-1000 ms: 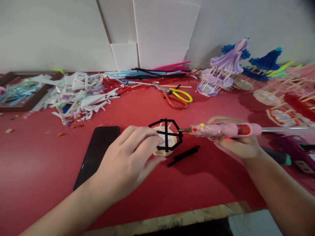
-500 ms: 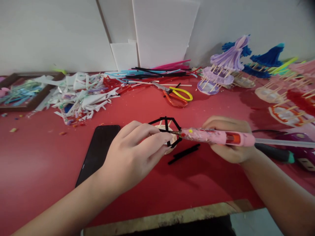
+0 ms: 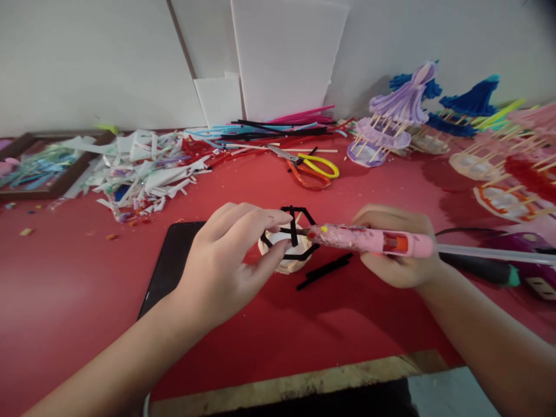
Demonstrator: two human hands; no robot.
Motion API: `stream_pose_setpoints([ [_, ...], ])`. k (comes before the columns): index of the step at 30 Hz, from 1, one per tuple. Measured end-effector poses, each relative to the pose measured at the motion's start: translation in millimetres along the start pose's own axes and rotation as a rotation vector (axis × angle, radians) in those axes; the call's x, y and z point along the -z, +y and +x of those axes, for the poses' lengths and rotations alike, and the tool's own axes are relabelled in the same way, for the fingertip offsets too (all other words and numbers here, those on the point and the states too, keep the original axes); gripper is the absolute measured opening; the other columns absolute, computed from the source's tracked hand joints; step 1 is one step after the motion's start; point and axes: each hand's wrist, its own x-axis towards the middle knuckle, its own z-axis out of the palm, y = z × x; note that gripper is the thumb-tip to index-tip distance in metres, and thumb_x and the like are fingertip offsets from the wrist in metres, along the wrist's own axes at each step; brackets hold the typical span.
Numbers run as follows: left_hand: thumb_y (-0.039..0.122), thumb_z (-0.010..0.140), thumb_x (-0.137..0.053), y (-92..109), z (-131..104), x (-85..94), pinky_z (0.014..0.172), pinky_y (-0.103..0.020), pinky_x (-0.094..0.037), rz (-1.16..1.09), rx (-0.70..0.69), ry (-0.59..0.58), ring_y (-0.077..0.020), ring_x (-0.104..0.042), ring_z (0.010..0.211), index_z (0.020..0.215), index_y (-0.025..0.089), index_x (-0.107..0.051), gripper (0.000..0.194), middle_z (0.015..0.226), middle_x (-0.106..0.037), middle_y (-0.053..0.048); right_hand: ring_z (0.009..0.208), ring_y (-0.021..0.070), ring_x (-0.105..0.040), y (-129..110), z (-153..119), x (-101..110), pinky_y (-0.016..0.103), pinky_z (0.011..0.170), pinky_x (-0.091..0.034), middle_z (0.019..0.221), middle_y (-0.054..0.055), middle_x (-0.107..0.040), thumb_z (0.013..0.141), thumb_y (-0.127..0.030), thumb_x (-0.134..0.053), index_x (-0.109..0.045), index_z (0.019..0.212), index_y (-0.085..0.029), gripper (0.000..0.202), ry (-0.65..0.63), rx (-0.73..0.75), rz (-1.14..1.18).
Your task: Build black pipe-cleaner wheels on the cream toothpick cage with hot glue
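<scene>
A pink hot glue gun (image 3: 369,238) with a clear glue stick (image 3: 486,253) at its back is gripped in my right hand (image 3: 399,220). Its nozzle touches or nearly touches a short upright black fuzzy strip (image 3: 293,231) on a black many-sided frame (image 3: 309,214). Around the frame's left side is my left hand (image 3: 226,255), thumb and index finger apart, fingertips close to the strips. Whether they touch the frame I cannot tell. Beneath the frame lies a round cream-edged base (image 3: 289,266) with small sticks. Loose black strips (image 3: 325,271) rest just right of it.
A black phone (image 3: 167,260) lies partly under my left forearm. Scissors (image 3: 310,165), pipe cleaners (image 3: 278,130) and white scraps (image 3: 147,168) are farther back. A brown tray (image 3: 56,188) is at far left. Several small carousel-like models (image 3: 386,121) stand right, near a purple power strip (image 3: 532,255).
My left thumb and index finger have spread apart and shifted slightly left, exposing more of the frame and base. The glue gun has moved slightly left.
</scene>
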Motion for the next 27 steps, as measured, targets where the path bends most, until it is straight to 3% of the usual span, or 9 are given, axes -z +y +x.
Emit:
stream_pose_setpoints([
  [9, 0.02, 0.087, -0.062, 1.0, -0.3, -1.9, 0.073, -0.029, -0.051, -0.013, 0.005, -0.025, -0.0154, -0.063, 0.079, 0.101, 0.018, -0.062, 0.014, 0.09, -0.071, -0.003, 0.055, 0.0142, -0.047, 1.0, 0.0, 0.4, 0.029, 0.049, -0.03, 0.063, 0.002, -0.053, 0.07, -0.012, -0.054, -0.048, 0.066, -0.021, 0.011, -0.024, -0.014, -0.021],
  [27, 0.02, 0.086, -0.064, -0.1, -2.3, -5.3, 0.073, -0.031, -0.05, -0.019, 0.009, -0.03, -0.0167, -0.062, 0.079, 0.097, 0.018, -0.062, 0.012, 0.088, -0.07, -0.004, 0.05, 0.0158, -0.045, 0.0, -1.8, 4.1, 0.031, 0.047, -0.029, 0.06, 0.002, -0.051, 0.07, -0.016, -0.054, -0.047, 0.065, -0.024, 0.012, -0.052, -0.079, -0.035],
])
